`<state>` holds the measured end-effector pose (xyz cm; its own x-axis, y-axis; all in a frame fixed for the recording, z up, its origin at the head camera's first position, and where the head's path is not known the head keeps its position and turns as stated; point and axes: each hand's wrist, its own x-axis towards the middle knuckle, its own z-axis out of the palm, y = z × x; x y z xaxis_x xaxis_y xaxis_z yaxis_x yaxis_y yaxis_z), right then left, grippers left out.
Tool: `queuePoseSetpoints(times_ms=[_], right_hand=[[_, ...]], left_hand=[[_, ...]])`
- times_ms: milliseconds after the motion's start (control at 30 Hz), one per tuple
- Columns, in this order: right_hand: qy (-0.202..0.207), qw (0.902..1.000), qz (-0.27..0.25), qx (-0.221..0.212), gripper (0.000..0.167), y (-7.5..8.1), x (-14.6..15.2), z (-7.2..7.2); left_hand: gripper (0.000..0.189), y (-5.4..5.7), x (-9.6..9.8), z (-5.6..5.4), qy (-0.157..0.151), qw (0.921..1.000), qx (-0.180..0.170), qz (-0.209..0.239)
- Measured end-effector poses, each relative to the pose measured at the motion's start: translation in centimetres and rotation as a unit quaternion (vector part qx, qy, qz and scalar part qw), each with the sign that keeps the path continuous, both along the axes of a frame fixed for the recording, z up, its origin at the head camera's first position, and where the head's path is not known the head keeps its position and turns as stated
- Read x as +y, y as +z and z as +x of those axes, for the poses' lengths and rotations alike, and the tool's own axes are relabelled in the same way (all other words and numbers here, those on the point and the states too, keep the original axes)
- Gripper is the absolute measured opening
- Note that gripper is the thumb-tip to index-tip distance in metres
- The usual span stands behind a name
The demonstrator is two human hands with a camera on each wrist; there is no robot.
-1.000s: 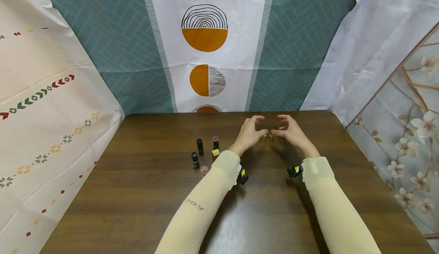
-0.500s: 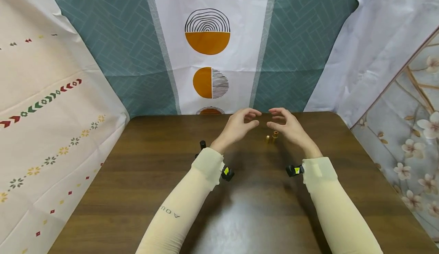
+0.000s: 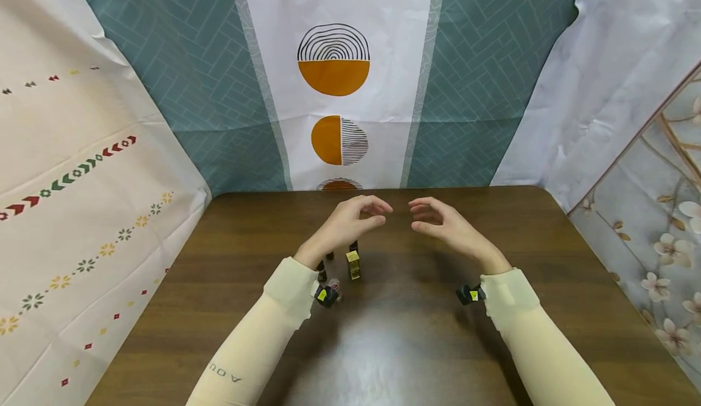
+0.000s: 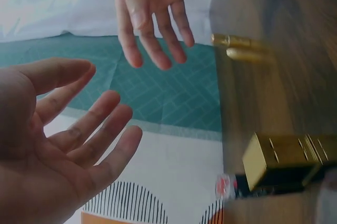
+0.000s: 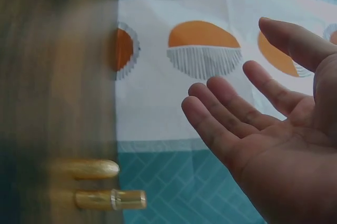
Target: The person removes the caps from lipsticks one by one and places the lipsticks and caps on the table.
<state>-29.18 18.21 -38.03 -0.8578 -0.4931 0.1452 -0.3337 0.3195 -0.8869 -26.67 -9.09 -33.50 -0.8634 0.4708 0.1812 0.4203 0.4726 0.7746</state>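
My left hand (image 3: 350,222) hovers with relaxed, slightly bent fingers and holds nothing. Across from it, my right hand (image 3: 450,229) is raised the same way, palm facing in, also holding nothing. Two small gold pieces stand side by side in the right wrist view: a rounded, bullet-shaped gold piece (image 5: 97,168) and a gold lipstick tube (image 5: 110,199) with a narrower top. In the head view my right hand hides them. A square gold lipstick tube (image 3: 353,265) stands just below my left hand, beside a dark lipstick tube with a pink-red top (image 4: 225,186).
Under my left wrist, dark tubes (image 3: 322,271) and a small clear-pink container (image 3: 334,286) are partly covered. The brown wooden table (image 3: 405,333) reaches back to a patterned cloth (image 3: 339,108) hanging behind it.
Both hands have come away from the two gold pieces, which were at the fingertips a second ago. My left hand has moved left, and the head view has tilted slightly up.
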Motion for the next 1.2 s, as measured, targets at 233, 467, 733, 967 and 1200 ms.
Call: queuePoseSetpoints(times_ms=[233, 467, 733, 967, 1200], right_hand=[[0.041, 0.9991, 0.003, -0.012, 0.053, -1.3, -1.1, 1.0], [0.056, 0.9980, -0.005, -0.031, 0.054, -2.1, -1.6, 1.7], [0.083, 0.9953, -0.006, -0.049, 0.052, -3.3, -2.5, 1.6], [0.096, 0.9922, -0.029, -0.074, 0.051, -3.9, -3.2, 1.4], [0.117, 0.9870, -0.039, -0.103, 0.053, -4.9, -4.1, 1.3]], left_hand=[[0.021, -0.5, -1.9, 1.3, -0.023, 0.9992, 0.002, -0.033], [0.022, -1.0, -3.3, 2.2, -0.032, 0.9988, -0.011, -0.037], [0.023, -1.8, -4.3, 2.4, -0.028, 0.9987, -0.031, -0.028], [0.023, -2.4, -4.7, 2.1, -0.023, 0.9974, -0.036, -0.058], [0.024, -3.5, -4.9, 1.7, -0.030, 0.9950, -0.057, -0.077]])
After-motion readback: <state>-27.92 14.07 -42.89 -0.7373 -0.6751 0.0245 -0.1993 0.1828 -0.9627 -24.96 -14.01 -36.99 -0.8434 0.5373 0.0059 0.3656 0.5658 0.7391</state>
